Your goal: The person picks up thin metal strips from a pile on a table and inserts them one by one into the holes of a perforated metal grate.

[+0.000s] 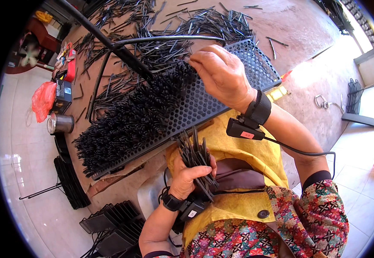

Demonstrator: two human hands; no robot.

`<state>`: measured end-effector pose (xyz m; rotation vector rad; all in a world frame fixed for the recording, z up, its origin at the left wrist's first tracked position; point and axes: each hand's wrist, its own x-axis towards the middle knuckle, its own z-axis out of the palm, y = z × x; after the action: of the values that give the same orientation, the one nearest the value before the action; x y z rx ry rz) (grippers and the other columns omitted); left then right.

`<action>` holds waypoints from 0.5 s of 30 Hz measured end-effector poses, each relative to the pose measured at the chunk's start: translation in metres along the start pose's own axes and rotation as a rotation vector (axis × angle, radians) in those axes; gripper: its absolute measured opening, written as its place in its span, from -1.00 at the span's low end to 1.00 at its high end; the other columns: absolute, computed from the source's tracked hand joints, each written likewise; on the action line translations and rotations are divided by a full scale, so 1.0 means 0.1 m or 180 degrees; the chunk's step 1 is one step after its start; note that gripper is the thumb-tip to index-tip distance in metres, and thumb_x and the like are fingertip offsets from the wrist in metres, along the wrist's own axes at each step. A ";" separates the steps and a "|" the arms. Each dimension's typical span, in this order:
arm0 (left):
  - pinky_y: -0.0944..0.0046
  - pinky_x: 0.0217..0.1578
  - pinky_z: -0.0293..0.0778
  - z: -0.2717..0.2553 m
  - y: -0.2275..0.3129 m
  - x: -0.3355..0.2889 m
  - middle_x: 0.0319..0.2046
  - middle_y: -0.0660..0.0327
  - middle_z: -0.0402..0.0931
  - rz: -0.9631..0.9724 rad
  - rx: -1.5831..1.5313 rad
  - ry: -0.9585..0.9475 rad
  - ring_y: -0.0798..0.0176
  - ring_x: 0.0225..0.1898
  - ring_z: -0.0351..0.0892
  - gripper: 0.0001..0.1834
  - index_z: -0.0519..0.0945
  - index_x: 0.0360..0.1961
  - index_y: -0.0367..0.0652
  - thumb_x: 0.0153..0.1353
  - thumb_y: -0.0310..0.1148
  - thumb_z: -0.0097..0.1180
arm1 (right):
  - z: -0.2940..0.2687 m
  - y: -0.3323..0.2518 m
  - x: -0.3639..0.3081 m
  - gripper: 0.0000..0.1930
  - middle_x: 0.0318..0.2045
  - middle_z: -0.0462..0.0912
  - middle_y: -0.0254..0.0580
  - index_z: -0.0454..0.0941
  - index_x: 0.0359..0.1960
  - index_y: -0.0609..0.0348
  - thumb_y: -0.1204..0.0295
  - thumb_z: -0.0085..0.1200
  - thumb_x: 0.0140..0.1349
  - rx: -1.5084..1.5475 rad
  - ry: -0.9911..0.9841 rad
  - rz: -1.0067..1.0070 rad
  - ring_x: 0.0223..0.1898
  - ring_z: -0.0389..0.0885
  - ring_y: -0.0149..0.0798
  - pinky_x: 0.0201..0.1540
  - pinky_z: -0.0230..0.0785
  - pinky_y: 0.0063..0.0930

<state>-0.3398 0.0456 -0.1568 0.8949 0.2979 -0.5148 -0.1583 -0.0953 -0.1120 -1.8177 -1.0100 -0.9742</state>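
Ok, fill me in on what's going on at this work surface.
A person grips a bundle of dark strips in the left hand, close to the body. The right hand is bunched at the edge of the black tufts on a perforated panel; whether its fingertips hold a strip is hidden. The tufts cover much of the panel, while the rest shows bare holes. More loose strips lie scattered beyond it.

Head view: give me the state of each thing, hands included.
Left hand: closed around the bundle
Bundle: gripped, ends splayed
Right hand: fingers curled, over the board; grip contents hidden
Board: partly filled, holes bare toward the right
Bristles: densely packed
Loose strips: scattered across the table
Red bag: crumpled
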 end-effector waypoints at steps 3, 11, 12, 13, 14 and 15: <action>0.24 -0.45 0.46 0.02 0.01 0.00 -0.47 0.05 0.49 0.0010 0.0054 0.0048 0.16 -0.51 0.52 -0.52 0.36 -0.15 -0.26 -0.21 -0.57 0.14 | -0.01 0.03 -0.02 -0.83 -0.48 0.52 -0.08 0.48 -0.38 0.28 0.68 0.13 -0.05 -0.0126 -0.0199 0.0012 -0.46 0.53 -0.06 -0.43 0.40 -0.36; 0.23 -0.47 0.45 0.04 0.01 0.00 -0.49 0.04 0.47 -0.0031 0.0075 0.0074 0.13 -0.52 0.51 -0.51 0.35 -0.17 -0.26 -0.24 -0.57 0.14 | 0.03 0.02 -0.16 -0.84 -0.36 0.49 -0.05 0.49 -0.33 0.30 0.48 0.07 0.08 -0.0776 -0.1530 0.0250 -0.37 0.44 -0.04 -0.36 0.35 -0.27; 0.23 -0.47 0.45 0.04 0.01 0.00 -0.49 0.04 0.47 -0.0026 0.0065 0.0057 0.13 -0.52 0.51 -0.51 0.35 -0.16 -0.26 -0.24 -0.58 0.14 | 0.02 0.00 -0.20 -0.83 -0.35 0.49 -0.05 0.49 -0.31 0.30 0.48 0.09 0.07 -0.0801 -0.1469 0.0277 -0.37 0.44 -0.05 -0.37 0.35 -0.27; 0.23 -0.47 0.45 0.04 0.02 0.00 -0.49 0.04 0.47 -0.0021 0.0054 0.0041 0.13 -0.52 0.51 -0.50 0.35 -0.16 -0.26 -0.25 -0.58 0.14 | 0.00 -0.03 -0.22 -0.82 -0.34 0.49 -0.05 0.49 -0.30 0.29 0.48 0.10 0.06 -0.0826 -0.1408 0.0303 -0.36 0.44 -0.05 -0.37 0.35 -0.27; 0.22 -0.47 0.45 0.04 0.02 0.00 -0.49 0.04 0.47 -0.0016 0.0056 0.0011 0.13 -0.52 0.51 -0.50 0.35 -0.16 -0.26 -0.25 -0.58 0.14 | -0.07 -0.09 -0.25 -0.76 -0.34 0.49 -0.04 0.49 -0.28 0.31 0.48 0.16 0.01 -0.0522 -0.1164 0.0437 -0.36 0.44 -0.03 -0.37 0.35 -0.28; 0.22 -0.47 0.45 0.04 0.02 0.00 -0.49 0.03 0.47 -0.0002 0.0054 -0.0001 0.13 -0.52 0.51 -0.50 0.35 -0.16 -0.26 -0.25 -0.59 0.14 | -0.11 -0.16 -0.30 -0.74 -0.43 0.51 -0.06 0.49 -0.27 0.31 0.48 0.20 -0.01 -0.0236 -0.0879 0.0528 -0.44 0.47 -0.08 -0.41 0.36 -0.33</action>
<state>-0.3385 0.0439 -0.1532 0.9111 0.2939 -0.5188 -0.1866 -0.1075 -0.1305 -2.1024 -0.9773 -0.6805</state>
